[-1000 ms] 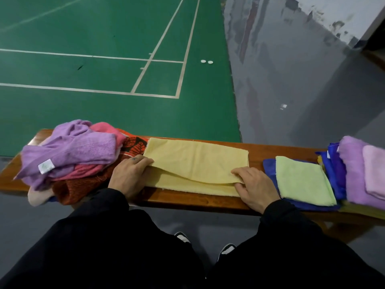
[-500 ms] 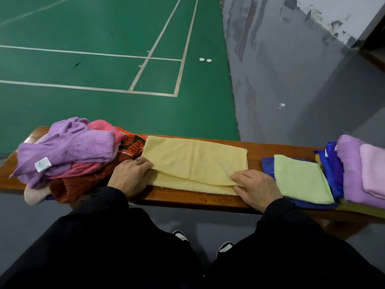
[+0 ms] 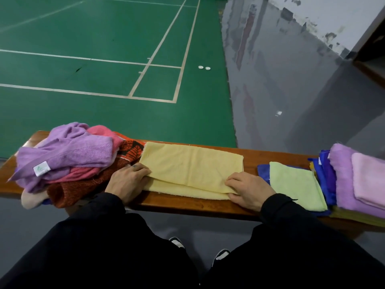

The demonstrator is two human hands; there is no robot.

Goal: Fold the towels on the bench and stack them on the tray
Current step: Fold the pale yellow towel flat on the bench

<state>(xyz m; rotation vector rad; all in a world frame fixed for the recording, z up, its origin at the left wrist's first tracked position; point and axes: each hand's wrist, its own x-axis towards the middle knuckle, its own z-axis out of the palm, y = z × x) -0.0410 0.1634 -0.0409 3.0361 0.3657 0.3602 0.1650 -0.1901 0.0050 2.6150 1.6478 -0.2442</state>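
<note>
At mid-frame the yellow towel (image 3: 191, 170) lay on the table (image 3: 187, 205), folded once lengthwise. The left hand (image 3: 127, 182) and right hand (image 3: 248, 189) each pinched a near corner. Next, probably, comes a crosswise fold before stacking at right.

A yellow towel (image 3: 191, 163) lies folded lengthwise (edges uneven) mid-bench (image 3: 270, 157), between crumpled towels (image 3: 68, 155) and folded towels (image 3: 295, 182).

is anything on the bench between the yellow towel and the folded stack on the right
Nothing visible blocks it. Only bare bench lies between the yellow towel and the folded light green towel topping the nearest stack. The right hand holds the yellow towel's near right corner, the left hand its left edge.
</note>
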